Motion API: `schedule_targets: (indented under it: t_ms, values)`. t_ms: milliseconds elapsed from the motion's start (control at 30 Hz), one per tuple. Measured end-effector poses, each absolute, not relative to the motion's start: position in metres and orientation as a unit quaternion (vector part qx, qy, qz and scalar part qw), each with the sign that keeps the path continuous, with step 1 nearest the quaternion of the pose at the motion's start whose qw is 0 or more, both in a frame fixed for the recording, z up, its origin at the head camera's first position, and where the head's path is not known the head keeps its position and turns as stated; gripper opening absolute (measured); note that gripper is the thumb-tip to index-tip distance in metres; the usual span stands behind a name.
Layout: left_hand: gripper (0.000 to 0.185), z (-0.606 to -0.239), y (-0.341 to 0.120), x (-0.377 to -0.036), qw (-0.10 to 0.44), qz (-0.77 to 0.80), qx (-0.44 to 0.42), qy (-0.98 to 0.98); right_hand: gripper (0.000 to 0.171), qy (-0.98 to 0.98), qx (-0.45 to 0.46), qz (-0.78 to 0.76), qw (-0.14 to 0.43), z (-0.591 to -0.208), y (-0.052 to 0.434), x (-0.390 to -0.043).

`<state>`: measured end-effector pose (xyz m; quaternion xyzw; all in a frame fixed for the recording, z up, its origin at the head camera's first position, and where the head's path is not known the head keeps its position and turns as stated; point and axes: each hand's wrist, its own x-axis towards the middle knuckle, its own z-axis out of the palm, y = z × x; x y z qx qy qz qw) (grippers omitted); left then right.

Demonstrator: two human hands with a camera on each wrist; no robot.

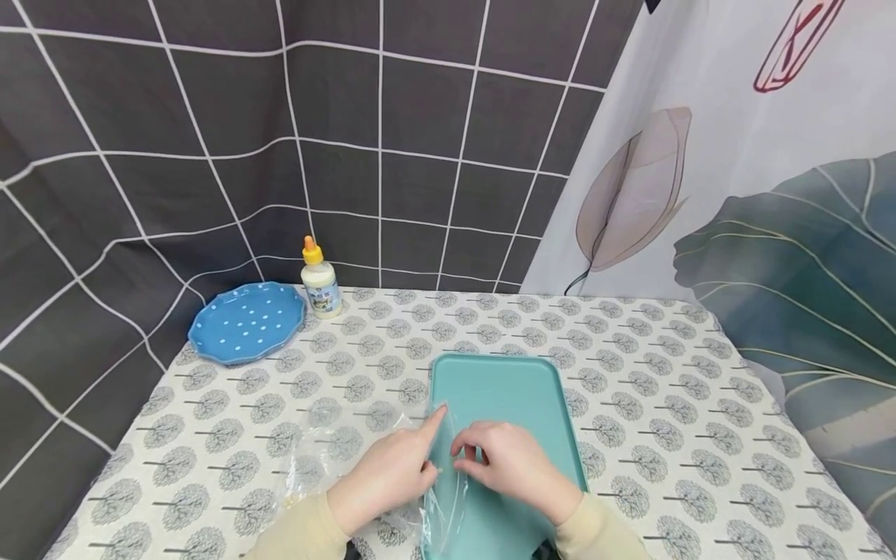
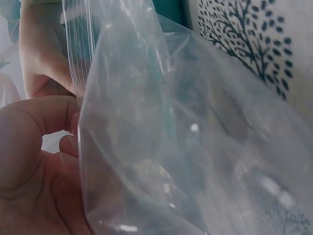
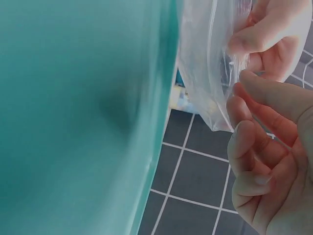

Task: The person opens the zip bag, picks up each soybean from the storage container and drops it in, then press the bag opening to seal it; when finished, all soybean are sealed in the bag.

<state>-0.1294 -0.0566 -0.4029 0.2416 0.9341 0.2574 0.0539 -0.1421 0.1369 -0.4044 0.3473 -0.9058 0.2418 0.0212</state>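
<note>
A clear plastic zip bag (image 1: pixel 329 447) lies over the cloth, its ridged zip strip (image 2: pixel 80 49) along the left edge of the teal tray (image 1: pixel 504 385). My left hand (image 1: pixel 392 470) grips the bag near that edge, index finger stretched out over it and thumb pressed on the plastic. In the right wrist view the left thumb (image 3: pixel 244 44) lies on the zip edge. My right hand (image 1: pixel 507 463) is over the tray with loosely bent fingers, its fingertips (image 3: pixel 247 78) at the bag's edge. A small gap shows between its thumb and index finger. Small pale yellowish bits are near the bag's lower left.
At the back left stand a blue dotted plate (image 1: pixel 246 323) and a glue bottle (image 1: pixel 321 284) with a yellow cap and orange tip. A tree-print cloth (image 1: pixel 672 451) covers the table. Dark checked fabric (image 1: pixel 336 117) and a leaf-print curtain (image 1: pixel 630 194) hang behind.
</note>
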Motion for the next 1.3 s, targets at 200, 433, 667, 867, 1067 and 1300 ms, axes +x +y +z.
schedule_targets:
  t_ms: [200,433,667,867,1067,1300]
  values:
    - [0.075,-0.402,-0.058,-0.129,0.049,0.264,0.239,0.933,0.007,-0.9,0.373,0.223,0.023,-0.405,0.136,-0.131]
    - [0.075,-0.396,-0.06,-0.133,0.055,0.277,0.228,0.932,0.032,-0.89,0.405,0.208,-0.013,-0.406,0.132,-0.11]
    - [0.076,-0.388,-0.064,-0.137,0.069,0.309,0.21,0.925,0.029,-0.897,0.407,0.172,-0.024,-0.406,0.131,-0.101]
    - [0.072,-0.38,-0.073,-0.138,0.051,0.31,0.166,0.935,0.007,-0.901,0.394,0.181,0.027,-0.4,0.136,-0.103]
    - [0.055,-0.367,-0.09,-0.14,0.025,0.27,0.109,0.956,0.009,-0.905,0.345,0.233,0.093,-0.391,0.145,-0.109]
    - [0.036,-0.352,-0.119,-0.143,-0.05,0.268,0.113,0.956,0.009,-0.896,0.309,0.272,0.166,-0.379,0.154,-0.117]
